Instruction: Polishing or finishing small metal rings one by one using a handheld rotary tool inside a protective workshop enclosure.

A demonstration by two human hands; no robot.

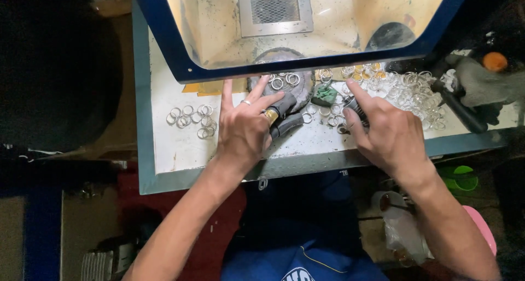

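**Ring sorting at bench, mid-batch**

Viewed from above, at a white-topped workbench (180,144) with a teal frame. Left hand (243,125) spread wide, fingers apart, palm down over a dark hose-like tool (284,117) with a brass fitting; a ring worn on one finger. Touching the tool, not visibly clamped round it. Right hand (385,130) curled over a black ribbed handpiece (355,107), forefinger stretched along it; appears closed on it, though the grip underneath is hidden.

Small group of metal rings (191,118) laid out at left of the bench, well apart from both hands. Far larger heap of rings (404,89) at right, just beyond the right hand, some gold-toned at the back. A few loose rings (284,80) on a round dark pad (298,89) between the hands, under the edge of a blue-framed hood (164,35). Small green block (326,95) just beside the pad.

Judged progress: early to middle. If the left group counts as worked pieces, only a small share done; bulk of the heap at right untouched. Which pile is finished cannot be told for certain.
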